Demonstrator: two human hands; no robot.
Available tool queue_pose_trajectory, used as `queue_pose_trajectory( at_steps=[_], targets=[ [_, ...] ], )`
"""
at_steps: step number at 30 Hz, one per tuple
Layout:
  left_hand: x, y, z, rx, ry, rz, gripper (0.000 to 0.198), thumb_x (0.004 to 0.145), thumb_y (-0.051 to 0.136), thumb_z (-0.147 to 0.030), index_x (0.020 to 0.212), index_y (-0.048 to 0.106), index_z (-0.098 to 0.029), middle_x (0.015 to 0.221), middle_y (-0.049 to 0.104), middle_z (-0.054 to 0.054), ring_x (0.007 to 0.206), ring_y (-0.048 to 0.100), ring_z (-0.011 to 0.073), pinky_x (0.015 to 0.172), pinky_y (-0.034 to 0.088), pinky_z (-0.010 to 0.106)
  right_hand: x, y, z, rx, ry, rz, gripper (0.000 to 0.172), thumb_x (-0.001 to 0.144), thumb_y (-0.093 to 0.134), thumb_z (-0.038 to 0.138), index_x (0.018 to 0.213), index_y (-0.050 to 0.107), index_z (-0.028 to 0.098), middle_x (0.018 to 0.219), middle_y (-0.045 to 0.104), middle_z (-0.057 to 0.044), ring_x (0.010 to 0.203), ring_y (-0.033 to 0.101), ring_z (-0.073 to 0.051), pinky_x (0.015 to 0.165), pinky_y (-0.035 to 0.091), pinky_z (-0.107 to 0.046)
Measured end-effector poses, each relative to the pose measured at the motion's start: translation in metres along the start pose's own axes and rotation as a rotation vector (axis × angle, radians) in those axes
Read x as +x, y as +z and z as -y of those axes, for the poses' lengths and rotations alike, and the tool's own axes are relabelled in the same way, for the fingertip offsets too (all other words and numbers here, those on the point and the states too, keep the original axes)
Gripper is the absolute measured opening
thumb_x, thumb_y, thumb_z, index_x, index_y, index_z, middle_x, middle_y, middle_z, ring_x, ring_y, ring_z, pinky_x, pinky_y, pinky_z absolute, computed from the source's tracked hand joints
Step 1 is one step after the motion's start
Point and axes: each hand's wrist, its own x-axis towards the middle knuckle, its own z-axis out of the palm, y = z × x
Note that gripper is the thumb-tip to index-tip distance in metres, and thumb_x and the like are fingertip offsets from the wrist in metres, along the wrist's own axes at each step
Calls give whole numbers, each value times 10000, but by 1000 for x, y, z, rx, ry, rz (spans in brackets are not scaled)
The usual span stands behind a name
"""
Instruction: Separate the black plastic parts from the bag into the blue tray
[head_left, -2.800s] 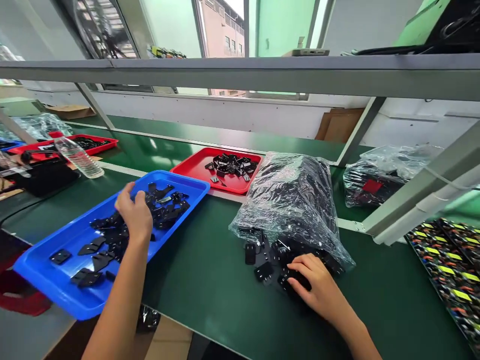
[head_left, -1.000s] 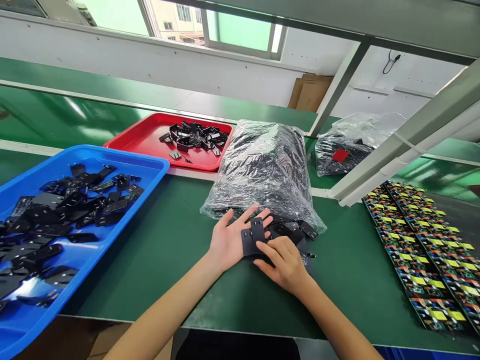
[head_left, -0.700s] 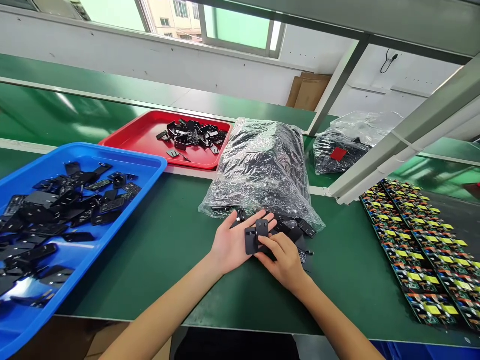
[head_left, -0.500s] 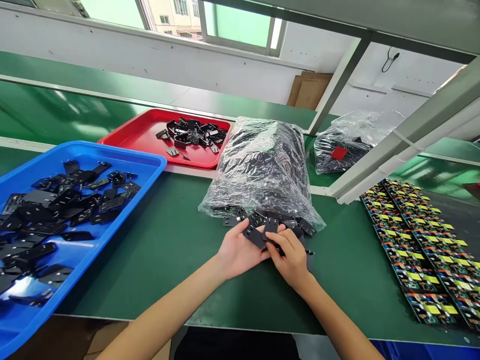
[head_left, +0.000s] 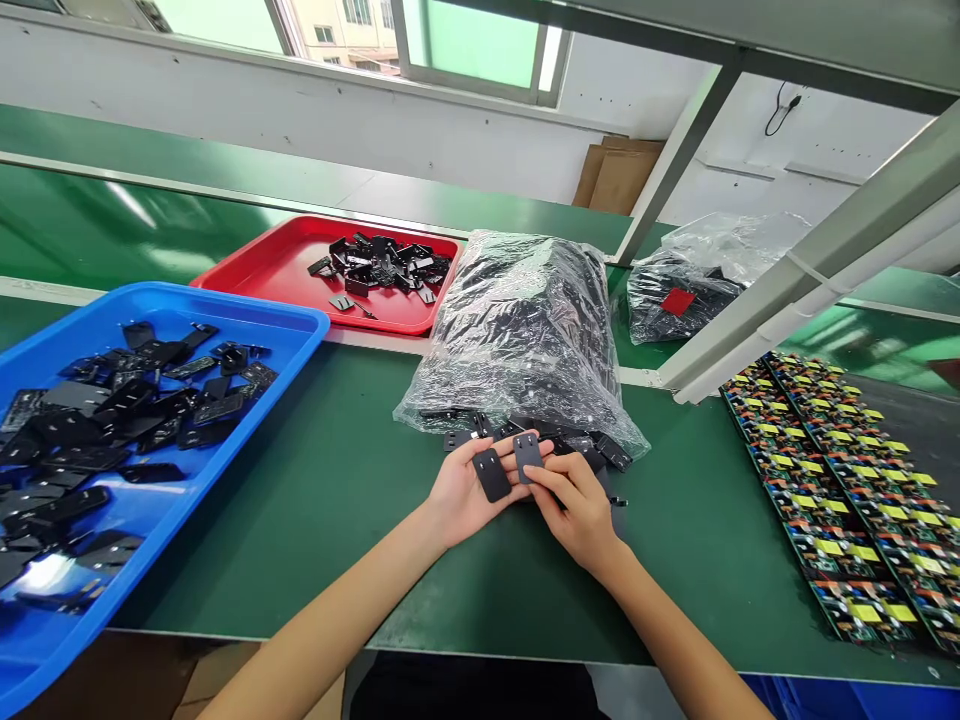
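Note:
My left hand [head_left: 450, 497] is palm up, with a flat black plastic plate [head_left: 492, 476] lying on it under the thumb. This plate has rounded corners and two small slots near one end. A similar plate [head_left: 528, 455] is pinched between the thumb and fingers of my right hand [head_left: 577, 505], above the left fingers. Just beyond my hands, loose black plastic parts [head_left: 615, 452] spill from the mouth of a clear plastic bag [head_left: 525, 330] full of such parts.
At left a blue tray [head_left: 300, 325] holds many black parts. Behind it, a red tray [head_left: 255, 265] holds smaller black pieces. A second bag [head_left: 675, 290] with a red label lies behind the grey post [head_left: 720, 350]. Rows of circuit boards [head_left: 832, 500] lie at right on the green table [head_left: 315, 480].
The plate in my left hand has turned more upright and now lies flatter on the palm. My right hand has drawn its plate slightly left, apart from the other one.

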Motion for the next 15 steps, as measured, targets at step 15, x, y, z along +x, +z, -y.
queue_pose_trajectory(
  at_steps=[15],
  targets=[
    [-7,3,-12,-222,40,177,627,893,315,-474,1333,406,-35,1382,432,184,1321,327,296,1081,247,438,8,-16,0,-22,62,-19,234,851,498,174,1062,578,237,1056,571,-98,979,536,-240,837,445,-449]
  ],
)
